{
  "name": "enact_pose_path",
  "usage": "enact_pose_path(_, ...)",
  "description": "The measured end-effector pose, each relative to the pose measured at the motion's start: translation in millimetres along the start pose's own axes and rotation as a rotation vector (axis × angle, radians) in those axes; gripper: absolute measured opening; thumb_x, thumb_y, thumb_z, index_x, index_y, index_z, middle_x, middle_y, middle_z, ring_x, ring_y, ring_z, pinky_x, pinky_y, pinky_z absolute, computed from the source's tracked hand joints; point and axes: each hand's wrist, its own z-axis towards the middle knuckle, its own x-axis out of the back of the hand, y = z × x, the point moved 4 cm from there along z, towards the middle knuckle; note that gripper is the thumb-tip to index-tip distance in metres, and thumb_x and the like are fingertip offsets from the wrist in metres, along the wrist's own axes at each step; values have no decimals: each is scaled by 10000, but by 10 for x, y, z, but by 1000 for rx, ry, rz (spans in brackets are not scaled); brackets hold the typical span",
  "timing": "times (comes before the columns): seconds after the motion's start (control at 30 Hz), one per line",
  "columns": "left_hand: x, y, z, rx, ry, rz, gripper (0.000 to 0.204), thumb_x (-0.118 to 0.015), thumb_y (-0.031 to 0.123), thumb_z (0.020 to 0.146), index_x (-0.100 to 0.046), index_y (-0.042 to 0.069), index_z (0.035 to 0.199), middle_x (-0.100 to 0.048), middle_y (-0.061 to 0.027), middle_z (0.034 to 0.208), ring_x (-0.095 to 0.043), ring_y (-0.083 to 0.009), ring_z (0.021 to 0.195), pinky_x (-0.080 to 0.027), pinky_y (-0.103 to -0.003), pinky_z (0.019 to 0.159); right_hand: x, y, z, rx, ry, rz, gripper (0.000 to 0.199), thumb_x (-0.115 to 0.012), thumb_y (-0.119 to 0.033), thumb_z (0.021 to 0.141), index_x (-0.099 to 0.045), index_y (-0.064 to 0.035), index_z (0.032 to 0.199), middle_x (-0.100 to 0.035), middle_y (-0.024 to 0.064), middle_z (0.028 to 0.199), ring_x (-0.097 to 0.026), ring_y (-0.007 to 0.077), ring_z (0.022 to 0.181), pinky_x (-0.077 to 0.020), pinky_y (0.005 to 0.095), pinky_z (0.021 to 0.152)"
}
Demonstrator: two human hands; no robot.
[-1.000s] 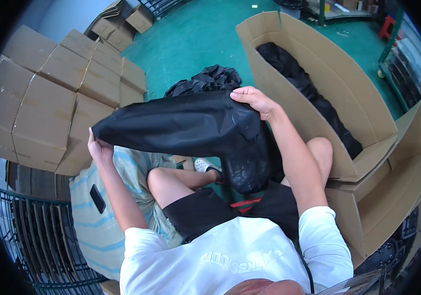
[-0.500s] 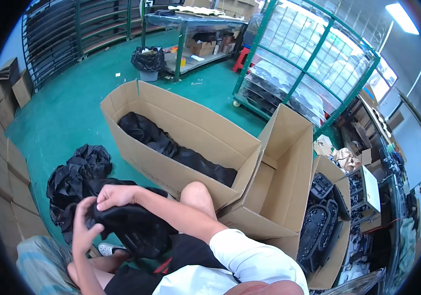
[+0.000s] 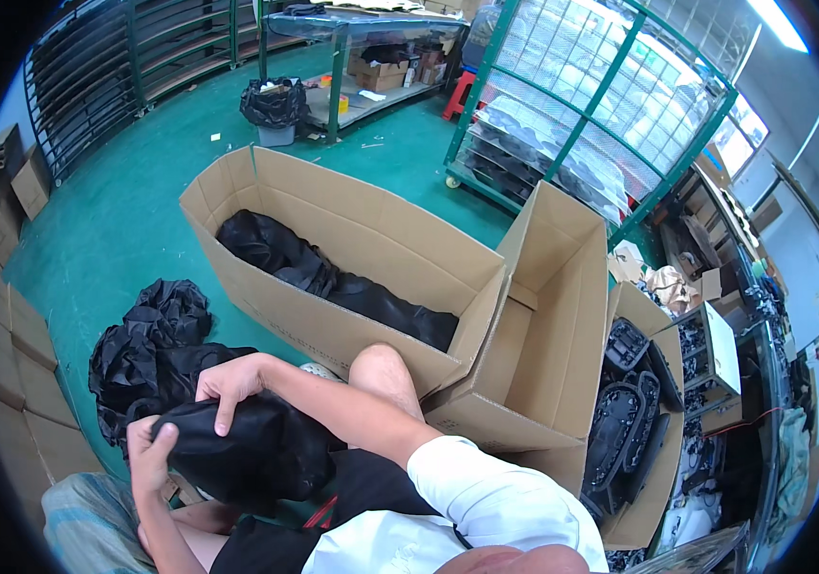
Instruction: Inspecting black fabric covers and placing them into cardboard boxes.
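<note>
Across my lap lies a black, smooth, slightly shiny piece (image 3: 261,445), soft-looking and bulging like a moulded cover; its exact kind I cannot make out. My left hand (image 3: 149,452) pinches its left edge, the thumb on top. Further along the upper edge, my right hand (image 3: 231,385) grips it, thumb pressed flat on the surface and the other fingers hidden behind. Just beyond my hands, a crumpled heap of black thin sheeting (image 3: 146,335) rests on the floor. The long open cardboard box (image 3: 362,230) ahead contains more black pieces (image 3: 333,282).
A second open carton (image 3: 543,354) stands against the long box. To its right, another box (image 3: 663,478) holds several black moulded parts (image 3: 625,421). Cartons (image 3: 22,383) line the left side. Further off are a green mesh trolley (image 3: 601,105), a workbench (image 3: 362,43) and a lined bin (image 3: 276,110).
My hands have moved apart along the black piece's edge, the left lower and the right slightly right. The piece has turned flatter between them. The view has shifted slightly.
</note>
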Motion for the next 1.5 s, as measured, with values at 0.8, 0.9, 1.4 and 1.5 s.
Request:
enact_pose_path(0.8, 581, -162, -377, 41, 26, -271, 429, -755, 333, 821, -604, -6, 1036, -640, -51, 977, -603, -127, 906, -473, -271, 823, 212, -183, -342, 402, 243, 612, 302, -651, -219, 915, -640, 68, 1010, -694, 131, 947, -684, 195, 833, -552, 314, 775)
enact_pose_path(0.9, 117, 13, -315, 195, -213, -241, 479, -860, 314, 681, -665, -27, 955, -655, -9, 903, -591, -92, 849, -455, -244, 787, 185, -17, -220, 260, 247, 551, 238, -602, -234, 951, -633, 2, 935, -677, 65, 871, -661, 155, 772, -542, 295, 740)
enact_pose_path(1.4, -255, -282, -452, 82, -559, -816, 786, -763, 138, 722, -399, -89, 1381, -523, -202, 1353, -515, -307, 1247, -336, -388, 1099, -85, -104, -188, 220, -203, 570, 368, -686, -184, 873, -584, 104, 1078, -688, 145, 974, -686, 208, 866, -552, 326, 798)
enact_pose_path(1.5, -175, -223, -438, -24, -498, -957, 717, -687, 201, 800, -393, -68, 1396, -491, -203, 1386, -476, -319, 1281, -305, -406, 1119, 35, -132, -261, 486, -314, 564, 504, -720, -182, 816, -533, 116, 1178, -651, 186, 1107, -674, 256, 963, -550, 349, 851)
